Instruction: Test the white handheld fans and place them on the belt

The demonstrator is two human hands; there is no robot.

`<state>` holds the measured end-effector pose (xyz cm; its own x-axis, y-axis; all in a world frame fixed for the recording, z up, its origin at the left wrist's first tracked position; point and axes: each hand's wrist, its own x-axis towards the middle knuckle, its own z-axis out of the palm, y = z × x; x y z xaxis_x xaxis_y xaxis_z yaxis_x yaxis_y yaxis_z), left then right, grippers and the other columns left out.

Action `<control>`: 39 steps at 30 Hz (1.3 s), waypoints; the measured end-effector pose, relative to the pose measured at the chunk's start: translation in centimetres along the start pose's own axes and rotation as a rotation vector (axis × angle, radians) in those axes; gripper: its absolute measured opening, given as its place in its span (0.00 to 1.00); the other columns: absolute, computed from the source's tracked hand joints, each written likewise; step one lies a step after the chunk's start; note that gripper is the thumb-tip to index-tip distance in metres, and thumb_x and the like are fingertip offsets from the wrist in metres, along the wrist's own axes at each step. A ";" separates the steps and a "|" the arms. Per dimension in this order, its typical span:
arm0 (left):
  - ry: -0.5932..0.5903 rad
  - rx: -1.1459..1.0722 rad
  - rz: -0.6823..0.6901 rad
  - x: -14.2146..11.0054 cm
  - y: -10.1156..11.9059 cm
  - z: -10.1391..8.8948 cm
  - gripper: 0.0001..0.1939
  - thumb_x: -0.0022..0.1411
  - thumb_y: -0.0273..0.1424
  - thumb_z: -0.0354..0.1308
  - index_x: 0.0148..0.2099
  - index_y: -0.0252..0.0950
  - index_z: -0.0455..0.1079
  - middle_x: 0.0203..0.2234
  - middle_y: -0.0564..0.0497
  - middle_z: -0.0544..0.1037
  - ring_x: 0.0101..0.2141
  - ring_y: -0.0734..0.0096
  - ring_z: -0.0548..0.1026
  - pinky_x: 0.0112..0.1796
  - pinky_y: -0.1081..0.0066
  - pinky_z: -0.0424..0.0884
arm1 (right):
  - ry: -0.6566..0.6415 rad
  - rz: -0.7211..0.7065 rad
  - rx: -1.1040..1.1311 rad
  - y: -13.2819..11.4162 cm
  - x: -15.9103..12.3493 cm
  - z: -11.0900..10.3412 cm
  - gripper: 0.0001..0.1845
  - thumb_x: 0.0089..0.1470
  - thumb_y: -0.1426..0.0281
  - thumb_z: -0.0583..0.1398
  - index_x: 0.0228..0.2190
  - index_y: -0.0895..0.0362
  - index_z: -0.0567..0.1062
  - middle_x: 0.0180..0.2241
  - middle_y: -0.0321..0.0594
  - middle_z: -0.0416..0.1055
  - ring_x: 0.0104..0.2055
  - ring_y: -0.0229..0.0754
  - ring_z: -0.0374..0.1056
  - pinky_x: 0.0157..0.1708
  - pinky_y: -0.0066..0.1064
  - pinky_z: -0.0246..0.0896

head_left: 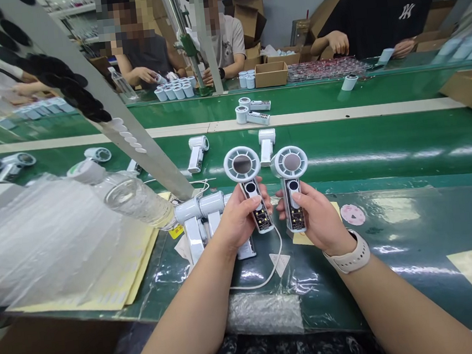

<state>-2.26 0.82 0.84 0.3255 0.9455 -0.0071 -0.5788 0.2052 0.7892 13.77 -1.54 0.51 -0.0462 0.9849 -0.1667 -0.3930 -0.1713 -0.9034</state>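
Note:
My left hand (243, 209) is closed round the handle of a pale blue handheld fan (242, 165), its thumb on the handle's front. A matching handheld fan (291, 163) is gripped by my right hand (311, 206), its thumb also on the front of the handle. Both fans stand nearly upright side by side, round heads up, with dark circuit boards exposed on the handles. Beside my left wrist lie several more fans (188, 210) on the table. A white cable (279, 245) curves down below the left fan.
A green conveyor (383, 140) runs across, carrying several fan units (197, 153). A slanted metal post (150, 157) rises at left. Near it a water bottle (133, 198) leans over plastic-covered sheets (79, 242). Bubble wrap (263, 313) lies at the front edge. Several people work opposite.

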 end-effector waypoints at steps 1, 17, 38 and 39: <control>0.001 0.002 -0.001 0.0 0.0 0.0 0.22 0.47 0.31 0.69 0.45 0.36 0.67 0.31 0.55 0.72 0.28 0.75 0.71 0.29 0.70 0.68 | 0.000 -0.003 0.001 0.0 0.0 0.0 0.17 0.47 0.55 0.67 0.34 0.54 0.75 0.30 0.38 0.74 0.27 0.40 0.68 0.27 0.35 0.67; 0.153 0.213 -0.018 0.3 -0.5 0.2 0.23 0.47 0.35 0.70 0.41 0.37 0.62 0.31 0.55 0.73 0.25 0.72 0.73 0.27 0.69 0.68 | 0.077 -0.055 -0.016 0.1 0.6 -0.6 0.12 0.50 0.60 0.66 0.30 0.55 0.74 0.22 0.36 0.72 0.19 0.37 0.64 0.16 0.29 0.59; -0.093 0.148 0.023 -1.0 0.7 0.5 0.26 0.54 0.41 0.67 0.51 0.44 0.63 0.39 0.49 0.79 0.41 0.57 0.80 0.40 0.60 0.76 | -0.052 -0.104 0.252 -1.5 -0.5 -0.5 0.14 0.53 0.56 0.66 0.36 0.51 0.78 0.36 0.41 0.79 0.40 0.53 0.75 0.39 0.50 0.75; -0.093 0.148 0.018 -1.0 0.7 0.5 0.26 0.52 0.41 0.69 0.51 0.43 0.64 0.41 0.48 0.78 0.41 0.57 0.79 0.41 0.61 0.75 | -0.029 -0.092 0.270 -1.5 -0.4 -0.5 0.12 0.54 0.57 0.65 0.36 0.51 0.78 0.35 0.40 0.78 0.39 0.52 0.74 0.39 0.49 0.74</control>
<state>-2.58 -0.09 1.70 0.3875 0.9200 0.0593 -0.4710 0.1423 0.8706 14.85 -1.71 1.71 -0.0232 0.9970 -0.0738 -0.6269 -0.0720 -0.7757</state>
